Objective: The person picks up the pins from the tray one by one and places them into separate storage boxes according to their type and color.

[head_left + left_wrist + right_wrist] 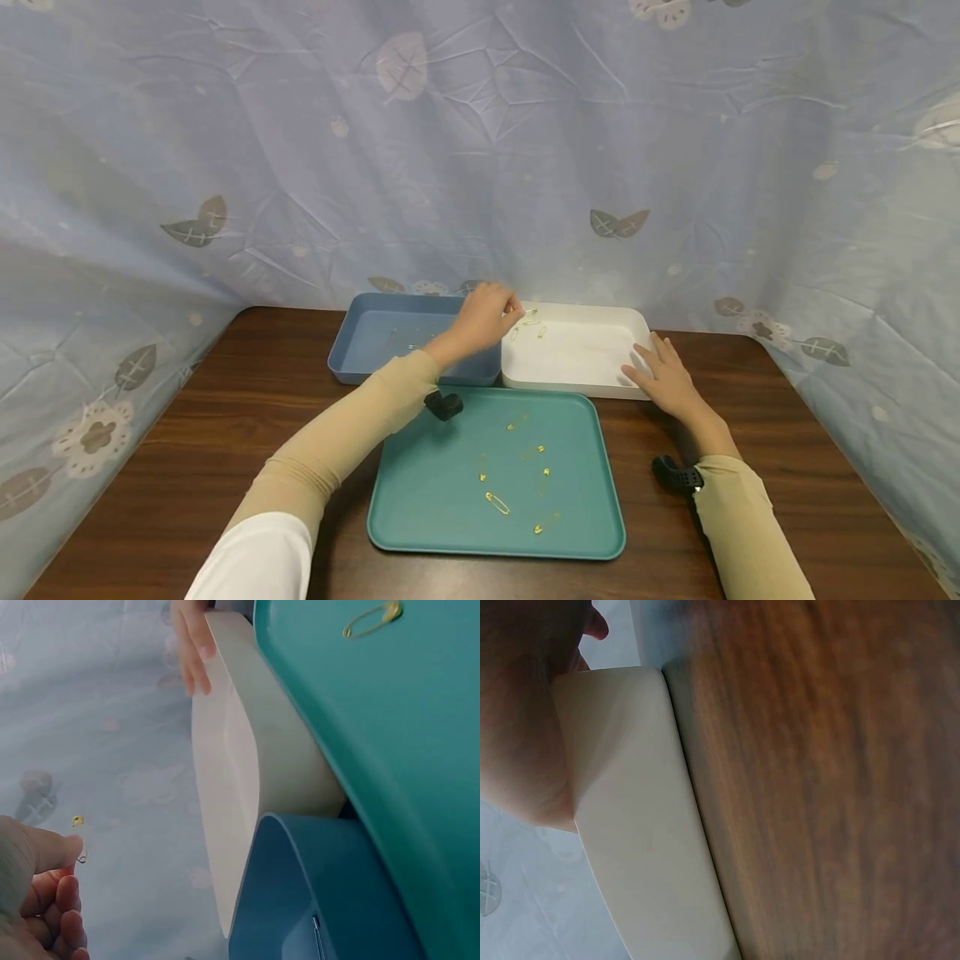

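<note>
My left hand (483, 317) is over the place where the blue tray (367, 337) meets the white tray (588, 346). Between thumb and finger it pinches a small gold safety pin (78, 821), with the pin's ends showing in the left wrist view. Several gold safety pins (542, 332) lie at the left end of the white tray. My right hand (663, 379) rests on that tray's right rim, fingers extended and spread, the thumb side over the tray's inside. In the right wrist view, the palm lies against the rim.
A green tray (427, 492) stands in front, with several gold safety pins (497, 503) scattered on it. A few silver pins (414, 347) lie in the blue tray. The wooden table (225, 417) ends at a patterned curtain (480, 167) behind the trays.
</note>
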{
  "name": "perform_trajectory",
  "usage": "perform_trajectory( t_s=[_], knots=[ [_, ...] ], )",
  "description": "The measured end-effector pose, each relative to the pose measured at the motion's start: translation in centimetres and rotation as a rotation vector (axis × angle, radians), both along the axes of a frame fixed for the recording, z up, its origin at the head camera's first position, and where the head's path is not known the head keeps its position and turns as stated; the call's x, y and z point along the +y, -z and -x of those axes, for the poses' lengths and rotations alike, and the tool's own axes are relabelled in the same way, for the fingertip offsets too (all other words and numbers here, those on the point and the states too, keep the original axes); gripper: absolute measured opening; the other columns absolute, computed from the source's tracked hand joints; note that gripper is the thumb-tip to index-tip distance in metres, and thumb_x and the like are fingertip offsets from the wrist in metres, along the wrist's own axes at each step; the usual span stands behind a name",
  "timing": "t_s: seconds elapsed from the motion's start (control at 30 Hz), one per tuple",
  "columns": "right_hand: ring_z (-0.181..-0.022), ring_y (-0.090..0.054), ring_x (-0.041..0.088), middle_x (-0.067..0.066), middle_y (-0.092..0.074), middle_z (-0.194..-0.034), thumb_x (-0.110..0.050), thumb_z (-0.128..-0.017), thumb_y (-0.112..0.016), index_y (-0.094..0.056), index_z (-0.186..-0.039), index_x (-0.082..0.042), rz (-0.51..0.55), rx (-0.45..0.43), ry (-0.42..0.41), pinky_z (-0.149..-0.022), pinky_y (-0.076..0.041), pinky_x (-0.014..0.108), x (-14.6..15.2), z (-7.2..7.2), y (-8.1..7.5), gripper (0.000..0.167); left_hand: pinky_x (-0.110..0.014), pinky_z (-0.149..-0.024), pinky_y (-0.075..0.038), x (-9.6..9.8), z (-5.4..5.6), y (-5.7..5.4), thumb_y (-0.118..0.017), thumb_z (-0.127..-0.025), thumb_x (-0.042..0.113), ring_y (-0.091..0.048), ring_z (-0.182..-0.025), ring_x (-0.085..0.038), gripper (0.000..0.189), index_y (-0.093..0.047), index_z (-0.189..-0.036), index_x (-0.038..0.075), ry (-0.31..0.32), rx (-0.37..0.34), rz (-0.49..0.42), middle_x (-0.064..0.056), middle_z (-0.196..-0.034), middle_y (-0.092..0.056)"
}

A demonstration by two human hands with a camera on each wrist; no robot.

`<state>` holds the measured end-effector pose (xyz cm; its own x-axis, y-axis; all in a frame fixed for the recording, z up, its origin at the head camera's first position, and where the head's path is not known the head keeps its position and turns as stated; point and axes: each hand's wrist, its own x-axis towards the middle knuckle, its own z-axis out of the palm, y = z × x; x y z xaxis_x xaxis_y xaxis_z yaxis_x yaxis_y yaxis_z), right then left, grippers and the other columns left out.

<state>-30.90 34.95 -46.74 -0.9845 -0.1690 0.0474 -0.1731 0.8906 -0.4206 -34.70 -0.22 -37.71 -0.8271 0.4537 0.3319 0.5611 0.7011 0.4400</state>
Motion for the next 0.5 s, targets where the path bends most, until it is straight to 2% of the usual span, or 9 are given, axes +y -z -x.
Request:
perform_trajectory(
  t_s=[0.33,0.5],
  knots=[
    [-0.147,-0.001,0.051,0.03,-0.008,-0.159,-0.045,-0.099,-0.05,-0.035,-0.148,0.003,0.0,0.022,-0.004,-0.111,-0.009,0.073,-0.2,-0.3,-0.2,0.07,-0.038,-0.087,-0.043,2.7,3.0,0.0,-0.056,-0.1,0.024,-0.054,-0.091,-0.022,0.018,-0.067,-0.1,0.01,0.015,0.003,0.076,-0.007,-0.096,-0.064],
    [-0.147,-0.001,0.052,0.031,-0.009,-0.159,-0.043,-0.099,-0.05,-0.035,-0.147,0.004,-0.003,0.032,-0.006,-0.112,-0.009,0.072,-0.3,-0.4,-0.3,0.069,-0.037,-0.09,-0.044,4.1,4.6,0.5,-0.054,-0.101,0.027,-0.057,-0.096,-0.021,0.02,-0.068,-0.102,0.012,0.024,0.018,0.107,-0.004,-0.098,-0.066]
  ],
)
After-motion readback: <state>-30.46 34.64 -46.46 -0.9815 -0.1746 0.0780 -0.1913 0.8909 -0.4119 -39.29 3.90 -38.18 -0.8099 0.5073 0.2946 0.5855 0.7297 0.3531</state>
